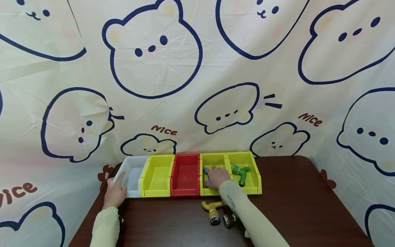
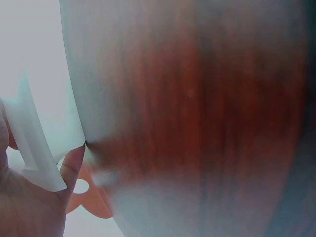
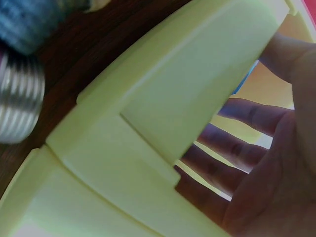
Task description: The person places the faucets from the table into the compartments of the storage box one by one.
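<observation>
My left hand pinches the left side wall of the white bin, thumb on one side and fingers on the other. In the left wrist view that white wall passes between them. My right hand reaches down into a yellow bin, thumb and fingers around a blue piece mostly hidden by the hand. In the right wrist view a sliver of the blue piece shows between thumb and fingers, behind the bin wall. A green T-shaped piece lies in the yellow bin to the right.
Another yellow bin and a red bin complete the row on the dark wooden table. In front of it lie a yellow hammer-shaped piece and a dark, round-ended piece, partly under the right forearm. A printed cloth hangs behind.
</observation>
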`<state>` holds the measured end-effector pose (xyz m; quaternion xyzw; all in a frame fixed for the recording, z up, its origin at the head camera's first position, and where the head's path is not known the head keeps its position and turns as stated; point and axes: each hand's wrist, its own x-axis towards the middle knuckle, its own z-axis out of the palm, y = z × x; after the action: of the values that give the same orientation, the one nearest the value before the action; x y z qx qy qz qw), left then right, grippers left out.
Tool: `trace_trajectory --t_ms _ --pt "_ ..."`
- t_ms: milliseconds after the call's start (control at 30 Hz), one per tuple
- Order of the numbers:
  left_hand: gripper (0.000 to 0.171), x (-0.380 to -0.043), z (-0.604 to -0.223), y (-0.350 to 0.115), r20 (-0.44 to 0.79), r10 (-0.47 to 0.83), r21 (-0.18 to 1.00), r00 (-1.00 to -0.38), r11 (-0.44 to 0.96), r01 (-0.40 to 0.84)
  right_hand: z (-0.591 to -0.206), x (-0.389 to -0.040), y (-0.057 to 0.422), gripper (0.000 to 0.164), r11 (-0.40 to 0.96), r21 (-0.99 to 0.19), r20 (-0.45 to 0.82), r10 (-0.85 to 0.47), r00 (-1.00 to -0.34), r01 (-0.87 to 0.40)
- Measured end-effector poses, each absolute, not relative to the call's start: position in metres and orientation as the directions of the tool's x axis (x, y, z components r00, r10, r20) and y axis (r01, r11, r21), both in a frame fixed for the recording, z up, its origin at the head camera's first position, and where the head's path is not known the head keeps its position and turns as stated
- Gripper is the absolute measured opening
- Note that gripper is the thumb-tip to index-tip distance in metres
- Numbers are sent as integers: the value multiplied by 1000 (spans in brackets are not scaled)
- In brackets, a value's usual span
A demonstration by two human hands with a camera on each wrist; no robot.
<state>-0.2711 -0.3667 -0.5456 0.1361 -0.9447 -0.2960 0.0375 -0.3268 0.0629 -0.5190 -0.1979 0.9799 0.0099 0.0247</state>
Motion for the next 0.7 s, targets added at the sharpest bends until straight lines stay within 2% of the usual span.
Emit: trace_trajectory --t_ms 233,700 --pt "69 -273 -546 -368 -19 -287 576 -958 780 -245 -512 -324 60 63 927 -9 -110 -374 -921 -376" --pt "68 -269 -541 -364 -19 -293 569 -956 783 -252 -517 -324 63 63 920 -13 -108 -390 -914 -391"
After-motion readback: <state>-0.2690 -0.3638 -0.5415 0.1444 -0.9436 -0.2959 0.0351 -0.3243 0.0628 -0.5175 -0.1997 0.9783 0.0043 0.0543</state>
